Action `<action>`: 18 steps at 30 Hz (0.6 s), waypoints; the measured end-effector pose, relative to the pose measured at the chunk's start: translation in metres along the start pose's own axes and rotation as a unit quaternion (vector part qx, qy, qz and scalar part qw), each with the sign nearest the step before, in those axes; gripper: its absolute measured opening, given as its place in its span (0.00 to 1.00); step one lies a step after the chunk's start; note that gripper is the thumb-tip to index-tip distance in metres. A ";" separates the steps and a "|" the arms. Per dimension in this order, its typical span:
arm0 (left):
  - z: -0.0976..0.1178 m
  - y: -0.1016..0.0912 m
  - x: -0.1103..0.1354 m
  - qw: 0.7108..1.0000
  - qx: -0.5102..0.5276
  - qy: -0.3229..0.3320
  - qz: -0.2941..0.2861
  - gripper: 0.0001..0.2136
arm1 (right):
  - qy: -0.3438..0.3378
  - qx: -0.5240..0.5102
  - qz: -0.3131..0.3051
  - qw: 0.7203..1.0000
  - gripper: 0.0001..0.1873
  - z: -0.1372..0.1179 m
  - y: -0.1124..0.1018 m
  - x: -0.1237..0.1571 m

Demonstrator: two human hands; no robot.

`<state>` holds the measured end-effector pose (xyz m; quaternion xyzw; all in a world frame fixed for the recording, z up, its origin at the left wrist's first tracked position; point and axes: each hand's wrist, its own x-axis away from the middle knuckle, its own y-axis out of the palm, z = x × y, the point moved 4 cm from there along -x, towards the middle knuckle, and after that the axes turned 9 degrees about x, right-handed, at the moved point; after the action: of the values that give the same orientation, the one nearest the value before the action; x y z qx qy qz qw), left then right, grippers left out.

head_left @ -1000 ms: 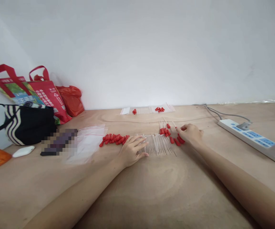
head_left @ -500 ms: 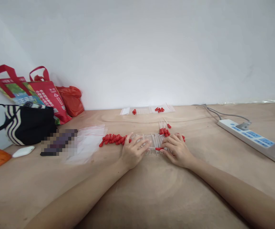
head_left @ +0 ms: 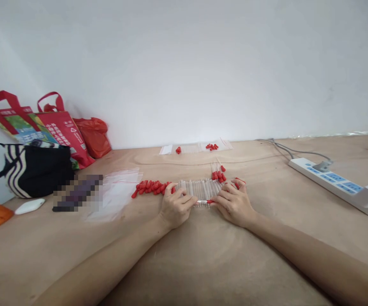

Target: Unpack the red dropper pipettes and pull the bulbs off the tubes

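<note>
A row of clear glass tubes (head_left: 199, 188) lies on the wooden table (head_left: 203, 255) in front of me. My left hand (head_left: 175, 207) has its fingers curled and pinches one end of a single tube (head_left: 203, 201). My right hand (head_left: 233, 203) pinches the other end, where a small red rubber cap (head_left: 209, 201) sits between its fingertips. A pile of loose red caps (head_left: 150, 187) lies just left of my left hand. Several capped tubes (head_left: 218, 173) lie behind the row.
Clear zip bags (head_left: 116, 189) and a blurred dark item (head_left: 77, 193) lie to the left, with a striped black bag (head_left: 27, 170) and red tote bags (head_left: 59, 127) at the wall. A white power strip (head_left: 337, 187) lies at the right. More bags with red caps (head_left: 199, 147) lie at the far edge.
My right hand came from the capped tubes at the right to the near edge of the tube row with a red cap. Both hands now pinch one tube between them.
</note>
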<state>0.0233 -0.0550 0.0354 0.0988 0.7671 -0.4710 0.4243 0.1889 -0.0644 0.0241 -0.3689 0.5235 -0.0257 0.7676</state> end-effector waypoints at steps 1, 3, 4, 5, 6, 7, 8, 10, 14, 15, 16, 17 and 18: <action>0.001 0.000 0.000 1.000 0.001 0.002 0.000 0.07 | -0.004 0.002 -0.001 1.000 0.11 0.000 0.000 0.001; 0.002 -0.001 -0.001 1.000 0.004 0.006 0.002 0.07 | -0.013 0.002 -0.002 1.000 0.11 -0.001 -0.001 0.001; 0.003 -0.001 -0.001 1.000 0.006 0.011 0.004 0.07 | -0.017 0.000 0.000 1.000 0.11 -0.002 -0.001 0.001; 0.003 -0.002 -0.001 1.000 0.007 0.017 0.006 0.07 | -0.022 -0.003 0.002 1.000 0.11 -0.002 -0.002 0.001; 0.003 -0.004 -0.001 1.000 0.009 0.024 0.008 0.06 | -0.025 -0.006 0.002 1.000 0.11 -0.001 -0.003 0.002; 0.003 -0.005 0.000 0.999 0.010 0.029 0.010 0.06 | -0.028 -0.010 0.001 1.000 0.11 0.000 -0.003 0.002; 0.001 -0.007 0.002 0.999 0.010 0.029 0.012 0.06 | -0.025 -0.013 -0.004 1.000 0.11 0.003 -0.004 0.003; -0.005 -0.010 0.006 1.000 0.005 0.011 0.017 0.06 | 0.018 -0.018 -0.017 1.000 0.12 0.018 -0.003 0.006; -0.021 -0.010 0.016 0.999 0.009 -0.053 0.006 0.07 | 0.272 -0.012 -0.012 0.962 0.13 0.069 -0.001 0.016; -0.024 -0.007 0.016 0.998 0.016 -0.063 -0.002 0.09 | 0.324 -0.016 -0.016 0.946 0.14 0.080 0.001 0.019; -0.025 -0.004 0.016 0.997 0.022 -0.069 -0.010 0.12 | 0.363 -0.021 -0.027 0.931 0.14 0.089 0.003 0.021; -0.027 -0.001 0.015 0.997 0.026 -0.072 -0.014 0.14 | 0.391 -0.027 -0.043 0.919 0.15 0.096 0.005 0.022; -0.027 0.002 0.014 0.997 0.027 -0.071 -0.016 0.16 | 0.407 -0.031 -0.063 0.911 0.15 0.101 0.007 0.023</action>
<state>0.0009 -0.0354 0.0292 0.0646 0.7231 -0.5042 0.4676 0.2801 -0.0146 0.0204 -0.3822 0.7670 -0.2055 0.4727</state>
